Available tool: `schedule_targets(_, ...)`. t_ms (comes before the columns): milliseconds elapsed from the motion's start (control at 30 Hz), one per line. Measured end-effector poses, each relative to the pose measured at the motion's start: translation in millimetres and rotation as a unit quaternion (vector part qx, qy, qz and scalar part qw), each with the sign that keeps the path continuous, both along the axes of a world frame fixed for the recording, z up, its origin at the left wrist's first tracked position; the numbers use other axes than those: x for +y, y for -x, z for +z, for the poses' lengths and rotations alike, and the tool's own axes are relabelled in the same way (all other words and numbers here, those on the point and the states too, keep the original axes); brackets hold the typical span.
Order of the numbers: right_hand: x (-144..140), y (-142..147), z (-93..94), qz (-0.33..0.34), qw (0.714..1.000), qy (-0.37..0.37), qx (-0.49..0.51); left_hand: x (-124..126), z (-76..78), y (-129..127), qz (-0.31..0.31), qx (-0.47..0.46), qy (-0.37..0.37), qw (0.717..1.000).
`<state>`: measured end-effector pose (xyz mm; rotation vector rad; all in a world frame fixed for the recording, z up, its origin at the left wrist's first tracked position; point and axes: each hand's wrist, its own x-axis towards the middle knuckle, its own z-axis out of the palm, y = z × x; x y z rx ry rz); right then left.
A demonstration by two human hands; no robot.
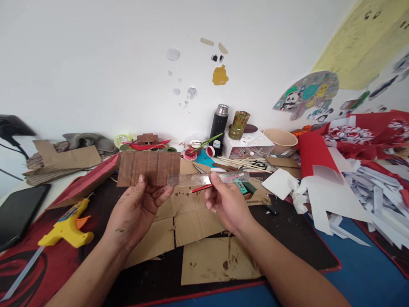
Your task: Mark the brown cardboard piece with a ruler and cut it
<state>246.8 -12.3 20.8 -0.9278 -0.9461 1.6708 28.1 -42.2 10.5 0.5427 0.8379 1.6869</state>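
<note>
My left hand (136, 211) holds up a brown-painted rectangle of corrugated cardboard (148, 167) by its lower edge, thumb in front. My right hand (225, 202) pinches a clear plastic ruler (207, 179) together with a thin red pencil (200, 188); the ruler's left end reaches the cardboard's lower right corner. Both hands hover above flat cardboard sheets (204, 238) stained with brown paint, lying on a dark mat (287, 238).
A yellow glue gun (68, 228) lies left on the mat, a black tablet (17, 211) beyond it. Paint pots (191, 153), a black flask (219, 121), a white box (249, 146) and sticks crowd the back. White paper scraps (335, 200) and red paper (351, 136) pile at right.
</note>
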Motion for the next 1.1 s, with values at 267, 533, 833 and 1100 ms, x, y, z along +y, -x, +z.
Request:
schedule_targets(267, 0.0, 0.1, 2.4, 0.002, 1.0, 0.004, 0.005, 0.1, 2.4, -0.7, 0.001, -0.015, 0.01, 1.0)
schedule_targets(533, 0.6, 0.8, 3.3, 0.003, 1.0, 0.012, 0.009, -0.1, 1.9, -0.3, 0.002, -0.014, 0.008, 1.0)
schedule_targets(833, 0.7, 1.0, 2.1, 0.0, 1.0, 0.018, 0.012, 0.9, 3.5, -1.3, 0.013, -0.02, 0.001, 1.0)
schedule_targets(1100, 1.9, 0.2, -0.3, 0.007, 1.0, 0.013, 0.014, 0.2, 4.6, -1.7, 0.012, -0.018, 0.003, 1.0)
